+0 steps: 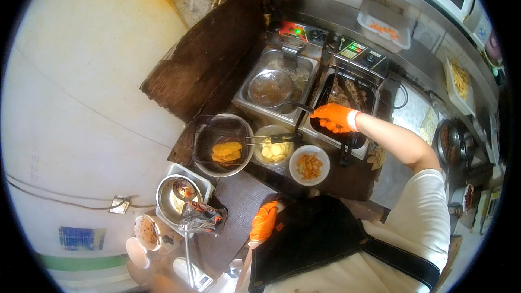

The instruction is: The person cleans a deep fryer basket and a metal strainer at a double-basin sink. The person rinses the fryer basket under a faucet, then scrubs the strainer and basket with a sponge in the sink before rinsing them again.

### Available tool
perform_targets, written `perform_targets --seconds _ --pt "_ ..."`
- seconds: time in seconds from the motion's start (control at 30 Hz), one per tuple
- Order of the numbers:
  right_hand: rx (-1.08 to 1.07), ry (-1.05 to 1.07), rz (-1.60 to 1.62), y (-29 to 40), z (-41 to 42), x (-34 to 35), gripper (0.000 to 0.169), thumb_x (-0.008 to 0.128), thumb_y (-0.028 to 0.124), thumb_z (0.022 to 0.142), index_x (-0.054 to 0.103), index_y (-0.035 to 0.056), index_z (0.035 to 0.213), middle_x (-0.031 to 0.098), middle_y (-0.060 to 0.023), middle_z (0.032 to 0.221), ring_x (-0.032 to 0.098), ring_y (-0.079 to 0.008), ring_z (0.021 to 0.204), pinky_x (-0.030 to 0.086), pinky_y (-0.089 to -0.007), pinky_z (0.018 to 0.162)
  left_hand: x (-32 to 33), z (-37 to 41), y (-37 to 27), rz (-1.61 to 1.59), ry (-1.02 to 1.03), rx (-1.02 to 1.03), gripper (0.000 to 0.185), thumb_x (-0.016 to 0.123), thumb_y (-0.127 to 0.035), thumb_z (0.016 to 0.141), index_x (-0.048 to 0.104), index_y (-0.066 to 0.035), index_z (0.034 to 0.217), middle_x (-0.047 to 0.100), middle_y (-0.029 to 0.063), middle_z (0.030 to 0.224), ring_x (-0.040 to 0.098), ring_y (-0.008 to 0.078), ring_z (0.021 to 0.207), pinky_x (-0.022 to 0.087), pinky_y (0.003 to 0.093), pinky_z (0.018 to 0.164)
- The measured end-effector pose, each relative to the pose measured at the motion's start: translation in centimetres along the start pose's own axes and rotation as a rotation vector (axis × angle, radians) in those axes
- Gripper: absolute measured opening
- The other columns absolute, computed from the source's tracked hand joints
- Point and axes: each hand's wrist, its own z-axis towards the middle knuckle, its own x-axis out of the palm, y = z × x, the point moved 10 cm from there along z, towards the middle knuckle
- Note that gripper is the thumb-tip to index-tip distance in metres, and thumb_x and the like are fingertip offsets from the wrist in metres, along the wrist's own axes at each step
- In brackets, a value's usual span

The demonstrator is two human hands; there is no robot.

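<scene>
My right hand (334, 118), in an orange glove, grips the dark handle (300, 106) of a round fine-mesh skimmer (270, 88). The skimmer's head is over the oil of the left deep fryer (240, 97). Beneath my right forearm, the right fryer (306, 124) has a dark basket with browned pieces of food (346, 92), probably meat. My left hand (263, 221), also gloved in orange, rests low against the black apron (313, 236). Its fingers look curled, but whether they hold anything cannot be seen.
Before the fryers stand a metal bowl (245, 166) with a wire basket of yellow fried pieces (226, 152), a bowl of pale slices (274, 150) and a white bowl of fried strips (309, 167). Sauce-stained containers (147, 232) stand lower left. A wall shelf (423, 42) holds food trays.
</scene>
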Motion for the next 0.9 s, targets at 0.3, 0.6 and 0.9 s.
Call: perform_targets --seconds 0.3,0.6,0.9 --pt "0.034 0.158 0.096 0.5 -1.9 1.3 0.040 0.058 0.038 0.099 0.060 0.0143 0.131 0.057 0.0032 0.081 0.044 -0.0082 0.057 0.035 -0.0229 0.047 0.0 0.1 -0.9 0.064 0.000 0.082 0.028 0.055 -0.023 0.103 0.064 -0.011 0.126 0.065 0.0048 0.115 0.061 0.0178 0.088 0.055 0.0296 0.062" --pt "0.462 0.543 1.101 -0.3 0.9 4.6 0.039 0.057 0.028 0.098 0.058 0.0010 0.126 0.055 0.0024 0.061 0.046 -0.0077 0.042 0.038 -0.0171 0.038 -0.4 2.6 2.1 0.078 0.045 0.042 0.028 0.054 -0.022 0.103 0.064 -0.008 0.125 0.065 0.0052 0.114 0.061 0.0159 0.086 0.055 0.0287 0.057" --pt "-0.026 -0.160 0.239 0.9 3.1 0.7 0.024 0.057 0.032 0.097 0.059 0.0086 0.093 0.059 -0.0061 0.078 0.050 -0.0156 0.052 0.040 -0.0295 0.044 -0.5 0.8 -0.4 0.250 0.012 0.487 0.029 0.053 -0.022 0.103 0.062 -0.008 0.128 0.062 0.0062 0.117 0.060 0.0155 0.089 0.057 0.0301 0.066"
